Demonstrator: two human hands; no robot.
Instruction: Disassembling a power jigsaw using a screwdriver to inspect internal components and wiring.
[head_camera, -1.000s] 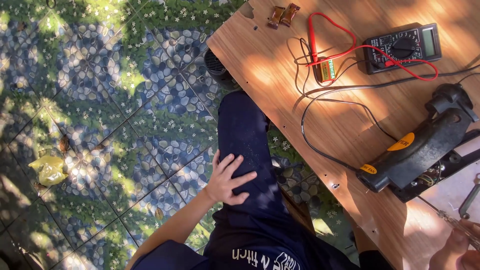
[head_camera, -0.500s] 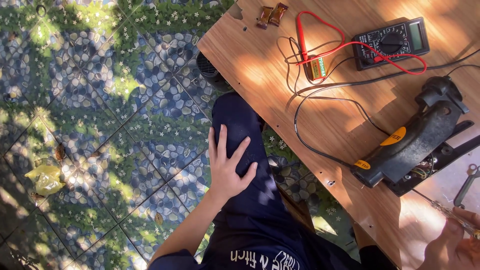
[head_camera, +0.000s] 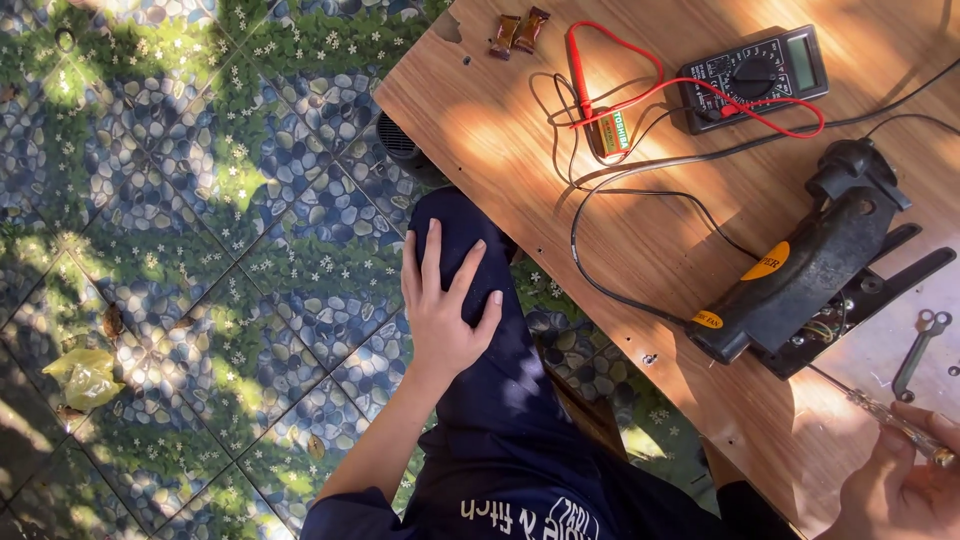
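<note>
Head view: the left hand (head_camera: 442, 305) is laid flat, fingers spread wide, on a dark-trousered knee (head_camera: 470, 250) at centre. At five o'clock, the right hand (head_camera: 900, 490) is closed around a clear-handled screwdriver (head_camera: 885, 418), whose shaft is pointed toward a black power tool (head_camera: 800, 275) on the wooden table (head_camera: 500, 110). A multimeter (head_camera: 752, 78) is seen at one o'clock.

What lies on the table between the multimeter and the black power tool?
In the head view, between the multimeter and the black power tool lie only cables: the red test lead and a black cord over bare wooden table.
</note>
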